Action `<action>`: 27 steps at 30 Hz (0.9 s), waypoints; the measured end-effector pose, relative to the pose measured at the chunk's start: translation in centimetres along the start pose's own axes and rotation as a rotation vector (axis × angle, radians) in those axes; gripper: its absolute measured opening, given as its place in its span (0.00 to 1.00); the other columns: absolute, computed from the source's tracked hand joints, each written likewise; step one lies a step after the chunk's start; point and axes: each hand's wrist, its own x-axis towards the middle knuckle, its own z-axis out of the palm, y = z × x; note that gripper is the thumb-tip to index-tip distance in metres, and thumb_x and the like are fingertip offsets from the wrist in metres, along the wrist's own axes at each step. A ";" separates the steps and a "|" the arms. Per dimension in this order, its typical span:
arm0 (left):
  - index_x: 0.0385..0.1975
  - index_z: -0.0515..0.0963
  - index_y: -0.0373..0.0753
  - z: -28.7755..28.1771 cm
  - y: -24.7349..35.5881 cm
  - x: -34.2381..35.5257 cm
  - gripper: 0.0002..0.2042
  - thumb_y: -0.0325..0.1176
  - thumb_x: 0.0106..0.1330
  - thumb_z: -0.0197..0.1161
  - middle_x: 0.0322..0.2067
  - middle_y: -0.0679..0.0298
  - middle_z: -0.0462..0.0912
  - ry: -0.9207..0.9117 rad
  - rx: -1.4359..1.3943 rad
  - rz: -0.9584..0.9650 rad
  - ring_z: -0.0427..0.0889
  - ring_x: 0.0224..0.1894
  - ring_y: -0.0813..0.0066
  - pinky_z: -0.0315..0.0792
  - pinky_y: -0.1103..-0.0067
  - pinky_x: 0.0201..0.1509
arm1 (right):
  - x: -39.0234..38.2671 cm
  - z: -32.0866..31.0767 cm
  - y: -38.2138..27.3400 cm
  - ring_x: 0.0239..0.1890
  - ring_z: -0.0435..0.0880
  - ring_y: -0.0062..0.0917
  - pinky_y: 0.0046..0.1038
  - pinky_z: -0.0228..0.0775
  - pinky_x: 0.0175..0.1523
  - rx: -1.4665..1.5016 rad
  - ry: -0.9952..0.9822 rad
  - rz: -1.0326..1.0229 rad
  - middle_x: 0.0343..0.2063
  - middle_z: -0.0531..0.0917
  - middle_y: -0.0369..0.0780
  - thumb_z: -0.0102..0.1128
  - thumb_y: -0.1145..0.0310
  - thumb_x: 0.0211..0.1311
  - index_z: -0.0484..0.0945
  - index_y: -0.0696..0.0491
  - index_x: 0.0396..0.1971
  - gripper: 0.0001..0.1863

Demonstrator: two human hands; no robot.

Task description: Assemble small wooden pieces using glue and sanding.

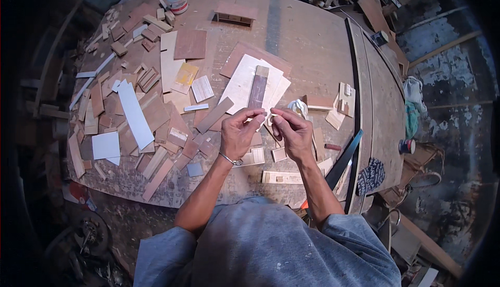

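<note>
My left hand (239, 133) and my right hand (291, 133) are raised close together in pinches over the workbench (316, 42), thumbs and forefingers almost meeting. What they hold is too small to make out. Just beyond my fingertips, a narrow dark strip with a pale end (258, 86) lies on pale plywood sheets (239, 78). Crumpled white material (298, 108) lies right of my right fingertips, and small wood blocks (254, 156) are partly hidden below my hands.
Several offcuts (112, 110) cover the bench's left side. A white jar (177, 0) and a small shelf-like wooden piece (234, 15) stand at the back. A handsaw (344, 159), a rail (354, 52), patterned cloth (371, 177) and a small can (407, 146) are at right.
</note>
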 end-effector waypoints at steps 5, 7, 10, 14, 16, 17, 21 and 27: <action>0.45 0.85 0.33 2.4 3.8 -4.8 0.08 0.27 0.69 0.67 0.40 0.64 0.86 -0.010 -0.035 0.112 0.81 0.36 0.84 0.77 0.85 0.38 | -4.6 0.5 -1.8 0.29 0.76 0.12 0.16 0.66 0.28 -0.131 0.012 -0.208 0.39 0.83 0.38 0.64 0.76 0.68 0.84 0.60 0.52 0.14; 0.45 0.84 0.32 3.0 4.0 -6.5 0.08 0.26 0.70 0.66 0.41 0.64 0.86 -0.008 -0.045 0.132 0.81 0.35 0.84 0.77 0.85 0.36 | -6.4 0.7 -2.4 0.31 0.78 0.13 0.16 0.69 0.31 -0.153 0.036 -0.205 0.40 0.84 0.39 0.65 0.76 0.67 0.86 0.59 0.49 0.12; 0.44 0.82 0.32 3.7 4.3 -8.7 0.07 0.26 0.71 0.64 0.39 0.65 0.85 -0.047 -0.146 0.067 0.81 0.37 0.83 0.78 0.84 0.36 | -9.0 1.1 -3.4 0.35 0.84 0.18 0.18 0.75 0.34 -0.171 0.115 -0.210 0.36 0.86 0.40 0.66 0.75 0.66 0.87 0.60 0.40 0.06; 0.44 0.82 0.31 4.5 3.8 -11.3 0.07 0.27 0.72 0.63 0.39 0.65 0.84 -0.029 -0.031 0.122 0.81 0.37 0.83 0.78 0.84 0.36 | -11.8 0.3 -4.0 0.30 0.85 0.19 0.20 0.75 0.31 -0.426 0.125 -0.314 0.29 0.86 0.40 0.66 0.77 0.63 0.87 0.59 0.38 0.06; 0.44 0.82 0.31 4.8 3.5 -12.5 0.07 0.26 0.72 0.63 0.39 0.65 0.84 -0.038 -0.036 0.112 0.82 0.37 0.82 0.79 0.84 0.35 | -13.0 0.0 -4.4 0.29 0.84 0.19 0.21 0.74 0.30 -0.433 0.116 -0.327 0.29 0.86 0.41 0.67 0.77 0.62 0.87 0.60 0.37 0.05; 0.44 0.82 0.31 5.1 3.5 -13.0 0.07 0.26 0.72 0.63 0.39 0.65 0.84 -0.043 -0.032 0.110 0.82 0.37 0.82 0.79 0.84 0.35 | -13.5 -0.2 -4.6 0.28 0.84 0.20 0.21 0.74 0.30 -0.443 0.100 -0.341 0.29 0.86 0.41 0.67 0.77 0.62 0.86 0.60 0.37 0.05; 0.42 0.81 0.29 5.8 4.8 -14.4 0.07 0.25 0.69 0.65 0.38 0.61 0.85 -0.058 0.184 0.192 0.84 0.38 0.79 0.81 0.81 0.36 | -14.9 -1.8 -4.9 0.28 0.85 0.23 0.24 0.75 0.29 -0.613 0.065 -0.481 0.30 0.87 0.43 0.68 0.79 0.60 0.86 0.61 0.37 0.06; 0.39 0.80 0.29 6.7 6.7 -15.8 0.05 0.22 0.65 0.65 0.35 0.53 0.84 -0.091 0.560 0.495 0.86 0.35 0.65 0.81 0.76 0.35 | -16.7 -2.6 -6.4 0.32 0.87 0.36 0.31 0.77 0.35 -0.653 -0.002 -0.471 0.31 0.85 0.46 0.66 0.81 0.58 0.83 0.61 0.37 0.07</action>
